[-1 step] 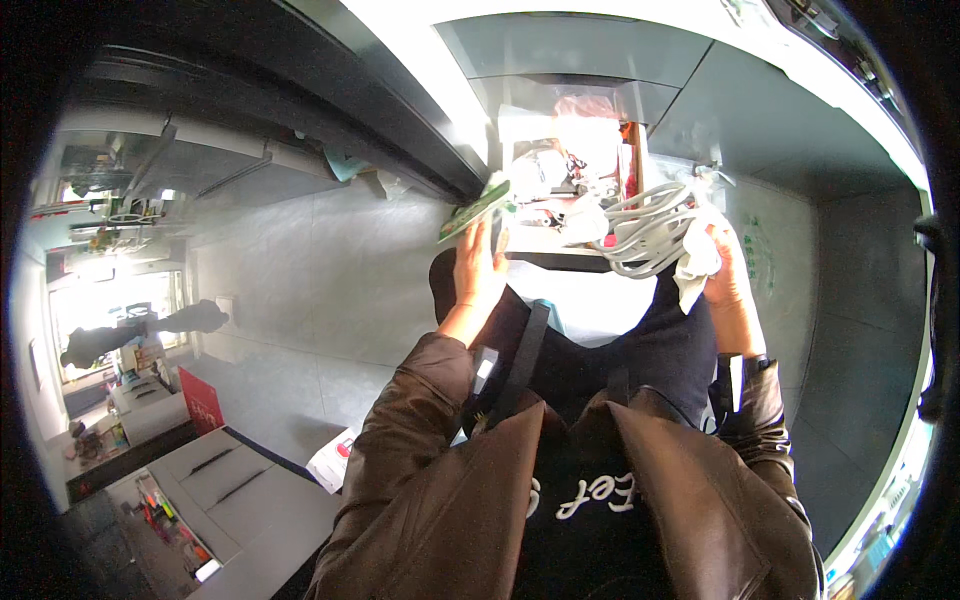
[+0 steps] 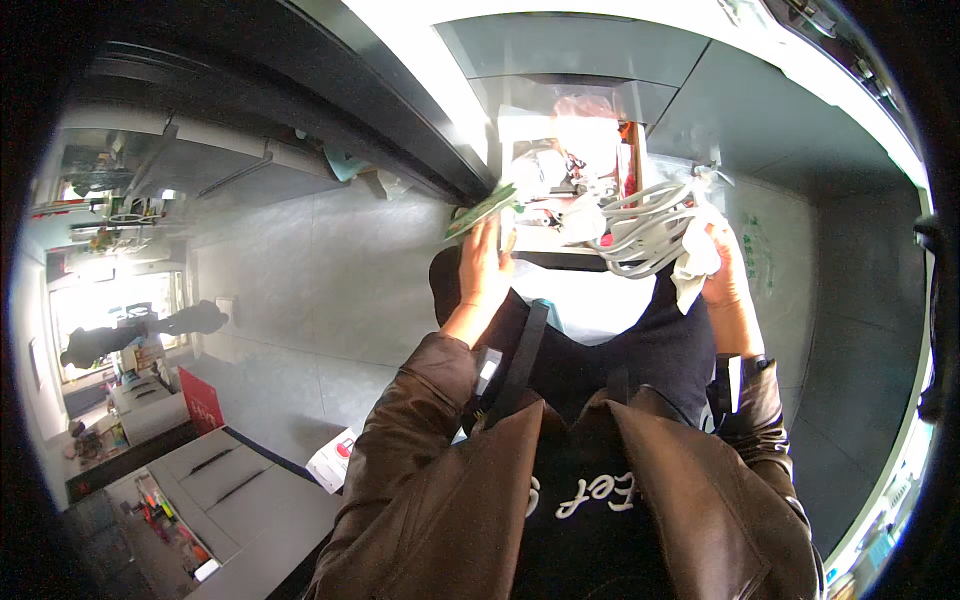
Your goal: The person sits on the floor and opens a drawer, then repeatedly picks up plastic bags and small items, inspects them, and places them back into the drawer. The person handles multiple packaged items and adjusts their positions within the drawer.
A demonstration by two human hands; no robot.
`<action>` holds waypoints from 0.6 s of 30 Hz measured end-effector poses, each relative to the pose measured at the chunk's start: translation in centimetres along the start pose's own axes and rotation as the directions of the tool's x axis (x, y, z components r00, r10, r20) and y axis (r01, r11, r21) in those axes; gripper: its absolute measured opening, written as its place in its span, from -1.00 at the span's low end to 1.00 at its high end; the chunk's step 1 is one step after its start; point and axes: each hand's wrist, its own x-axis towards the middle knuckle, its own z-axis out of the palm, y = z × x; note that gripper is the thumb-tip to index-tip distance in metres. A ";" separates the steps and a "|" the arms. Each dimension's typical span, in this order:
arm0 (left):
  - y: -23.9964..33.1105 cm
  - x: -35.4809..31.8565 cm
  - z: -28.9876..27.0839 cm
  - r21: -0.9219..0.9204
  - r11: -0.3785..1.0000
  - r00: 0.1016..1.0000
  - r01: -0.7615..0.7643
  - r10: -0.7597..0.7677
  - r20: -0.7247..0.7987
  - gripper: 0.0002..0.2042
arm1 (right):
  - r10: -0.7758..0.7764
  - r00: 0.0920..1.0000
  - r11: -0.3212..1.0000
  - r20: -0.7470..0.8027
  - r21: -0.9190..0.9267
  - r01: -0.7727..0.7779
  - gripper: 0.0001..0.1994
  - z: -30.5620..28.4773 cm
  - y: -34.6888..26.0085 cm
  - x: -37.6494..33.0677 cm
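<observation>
My left hand (image 2: 485, 280) is closed on a flat green-and-white packet (image 2: 482, 212), which tilts up to the right beside the box. My right hand (image 2: 728, 275) grips a crumpled white piece (image 2: 696, 265), cloth or thin plastic; its fingertips are partly hidden. Against that piece lies a coiled light-grey cable (image 2: 640, 228), its loops reaching left over the box's near corner. Between my hands stands an open box (image 2: 641, 160), filled with a jumble of small metal and white items. Strong glare washes out much of what is inside.
A clear plastic bag with green print (image 2: 757, 250) lies on the grey tiled floor (image 2: 330, 260) at right. A dark frame (image 2: 400, 110) runs along the left of the box. Drawers (image 2: 230, 490) and a red sign (image 2: 201, 400) stand lower left.
My left hand has shifted slightly right, and the green packet has turned so that less of its face shows. My right hand and the cable are almost still.
</observation>
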 end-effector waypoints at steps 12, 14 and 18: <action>10.2 -2.0 0.6 -0.356 0.934 0.987 0.026 0.032 0.155 -0.45 | 0.192 0.961 0.932 0.200 0.268 -0.242 -0.68 4.1 4.1 -2.6; 10.0 -2.0 0.3 -0.368 0.896 0.950 0.248 -0.149 0.276 -0.38 | 0.133 0.922 0.918 0.362 0.306 -0.253 -0.55 3.9 4.3 -2.8; 9.5 -2.5 0.4 -0.448 0.877 0.981 0.171 -0.112 0.155 -0.28 | 0.114 0.992 0.991 0.060 0.064 -0.118 -0.48 4.1 4.2 -3.5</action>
